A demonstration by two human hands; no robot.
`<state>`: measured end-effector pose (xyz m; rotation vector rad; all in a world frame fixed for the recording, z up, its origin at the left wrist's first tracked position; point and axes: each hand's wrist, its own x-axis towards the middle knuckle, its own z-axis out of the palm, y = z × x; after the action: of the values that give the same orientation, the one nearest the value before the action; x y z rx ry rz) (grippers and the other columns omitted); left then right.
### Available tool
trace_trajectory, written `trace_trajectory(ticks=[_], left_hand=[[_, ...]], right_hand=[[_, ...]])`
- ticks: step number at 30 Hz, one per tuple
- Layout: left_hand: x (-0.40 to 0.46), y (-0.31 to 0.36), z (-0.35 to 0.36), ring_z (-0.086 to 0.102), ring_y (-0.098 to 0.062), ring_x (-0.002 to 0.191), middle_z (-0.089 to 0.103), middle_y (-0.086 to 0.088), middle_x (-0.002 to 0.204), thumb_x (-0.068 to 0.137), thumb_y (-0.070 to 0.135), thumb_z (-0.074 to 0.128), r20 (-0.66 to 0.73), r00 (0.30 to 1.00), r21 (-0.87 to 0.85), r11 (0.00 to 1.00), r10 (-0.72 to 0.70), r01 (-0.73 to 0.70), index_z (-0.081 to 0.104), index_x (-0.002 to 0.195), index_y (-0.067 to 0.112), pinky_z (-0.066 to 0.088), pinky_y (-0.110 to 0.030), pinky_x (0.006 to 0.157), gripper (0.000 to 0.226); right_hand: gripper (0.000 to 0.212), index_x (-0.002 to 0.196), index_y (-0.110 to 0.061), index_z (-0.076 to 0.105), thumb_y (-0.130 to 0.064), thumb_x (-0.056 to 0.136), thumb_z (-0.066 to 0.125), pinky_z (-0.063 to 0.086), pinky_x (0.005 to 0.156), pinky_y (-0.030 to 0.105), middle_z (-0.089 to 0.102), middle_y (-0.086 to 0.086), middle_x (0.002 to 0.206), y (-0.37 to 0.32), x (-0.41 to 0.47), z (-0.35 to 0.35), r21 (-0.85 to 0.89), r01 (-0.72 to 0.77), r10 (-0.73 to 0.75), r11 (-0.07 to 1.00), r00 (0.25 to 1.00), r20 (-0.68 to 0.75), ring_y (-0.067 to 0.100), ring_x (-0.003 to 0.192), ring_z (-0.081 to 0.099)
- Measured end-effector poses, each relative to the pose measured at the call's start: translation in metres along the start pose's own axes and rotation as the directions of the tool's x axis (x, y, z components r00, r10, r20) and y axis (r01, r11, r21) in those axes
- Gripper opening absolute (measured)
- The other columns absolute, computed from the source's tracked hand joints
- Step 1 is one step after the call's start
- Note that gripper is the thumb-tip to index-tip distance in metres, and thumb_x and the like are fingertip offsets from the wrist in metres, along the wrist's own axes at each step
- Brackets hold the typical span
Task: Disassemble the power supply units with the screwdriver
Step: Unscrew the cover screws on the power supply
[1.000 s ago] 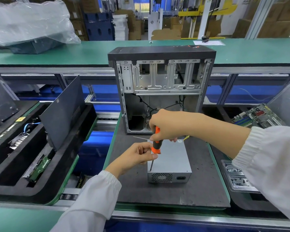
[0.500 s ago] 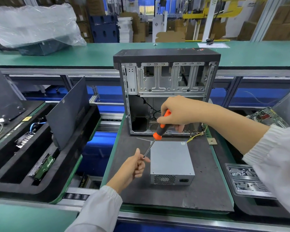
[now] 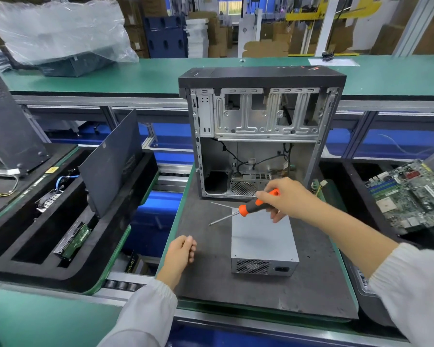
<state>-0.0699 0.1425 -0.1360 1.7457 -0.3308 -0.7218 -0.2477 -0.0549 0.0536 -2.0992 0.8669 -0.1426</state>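
A silver power supply unit lies flat on the dark mat, its fan grille and power socket facing me. My right hand hovers over the unit's far end and grips an orange and black screwdriver. The shaft points left and down, with the tip in the air left of the unit. My left hand hangs left of the unit with thumb and fingertips pinched together. Whether anything sits between them is too small to tell.
An open computer case stands upright behind the unit. A black foam tray with a side panel and a hard drive sits to the left. A motherboard lies in a tray to the right. A green conveyor with a plastic-wrapped case runs behind.
My right hand lifted the screwdriver off the unit's front left corner and swung it up and to the right. My left hand left the tip and dropped back to the left, fingers pinched.
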Motion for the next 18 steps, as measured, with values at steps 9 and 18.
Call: trace_trajectory(ticks=[9,18], left_hand=[[-0.012,-0.024,-0.004,0.062,-0.008,0.090,0.066,0.001,0.093,0.092,-0.013,0.047,-0.020,0.951,0.337,0.898,0.307,-0.283,0.064,0.091,0.012,0.042,-0.005,0.081,0.030],[-0.025,-0.036,0.002,0.052,-0.002,0.119,0.057,0.011,0.130,0.097,-0.006,0.047,0.002,0.904,0.441,0.811,0.428,-0.385,0.065,0.124,0.011,0.029,-0.001,0.101,0.036]], right_hand=[[0.021,0.090,-0.005,0.063,-0.025,0.094,0.058,0.053,0.052,0.029,0.065,0.014,0.071,0.049,-0.016,0.049,0.489,-0.038,0.078,0.872,0.995,-0.061,0.019,0.052,0.060],[0.019,0.096,-0.003,0.062,-0.022,0.095,0.057,0.054,0.050,0.026,0.064,0.014,0.074,0.056,-0.018,0.071,0.540,0.022,0.039,0.841,0.994,-0.103,0.016,0.052,0.059]])
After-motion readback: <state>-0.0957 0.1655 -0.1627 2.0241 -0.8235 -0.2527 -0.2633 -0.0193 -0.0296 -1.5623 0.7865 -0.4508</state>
